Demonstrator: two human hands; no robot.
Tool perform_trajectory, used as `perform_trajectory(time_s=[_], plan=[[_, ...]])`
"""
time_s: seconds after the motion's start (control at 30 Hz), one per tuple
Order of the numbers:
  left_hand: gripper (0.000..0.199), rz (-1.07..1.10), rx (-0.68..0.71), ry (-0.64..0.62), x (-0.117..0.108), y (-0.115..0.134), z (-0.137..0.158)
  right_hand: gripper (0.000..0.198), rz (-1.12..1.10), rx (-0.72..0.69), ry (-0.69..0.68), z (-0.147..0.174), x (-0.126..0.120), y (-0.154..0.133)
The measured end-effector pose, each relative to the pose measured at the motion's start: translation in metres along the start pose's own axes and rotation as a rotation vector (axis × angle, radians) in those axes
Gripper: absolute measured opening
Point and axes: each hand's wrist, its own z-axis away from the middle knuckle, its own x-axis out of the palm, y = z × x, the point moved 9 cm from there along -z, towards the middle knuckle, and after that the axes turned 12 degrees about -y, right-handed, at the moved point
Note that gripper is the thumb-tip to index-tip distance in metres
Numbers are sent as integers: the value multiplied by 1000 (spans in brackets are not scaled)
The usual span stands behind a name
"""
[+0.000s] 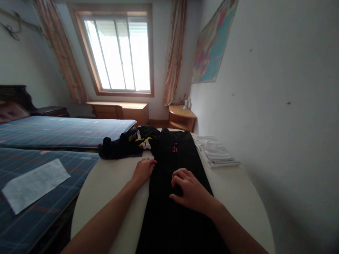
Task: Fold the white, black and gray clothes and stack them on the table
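Note:
A long black garment (171, 215), with small pink lettering near its far end, lies in a lengthwise strip down the table. Whether it is a shirt or trousers I cannot tell. My left hand (143, 171) is at its left edge, fingers bent together and closed on the cloth there. Over the middle of the strip, my right hand (189, 188) rests with curved fingers, its thumb apart from them and nothing between. Beyond my left hand lies a crumpled black garment (127, 143) with white and yellow print. To the right is a folded white cloth stack (217, 153).
The round cream table (111, 190) carries all the clothes. On the left are beds with blue plaid mattresses (66, 132) and a white sheet (35, 185) lying on one. A white wall (286, 141) borders the right; a low wooden desk (135, 111) stands under the window.

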Motion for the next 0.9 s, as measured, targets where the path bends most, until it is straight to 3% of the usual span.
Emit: perform_trajectory(time_s=[0.17, 0.37, 0.6, 0.9], plan=[[21, 15, 35, 49, 0, -6, -1, 32, -34, -388, -331, 10, 53, -78], [21, 34, 50, 62, 1, -10, -1, 17, 115, -511, -355, 14, 89, -97], [22, 55, 54, 40, 3, -9, -3, 8, 18, -611, -452, 20, 97, -101], [30, 35, 70, 64, -1, 4, -1, 15, -194, -645, -515, 21, 78, -104]])
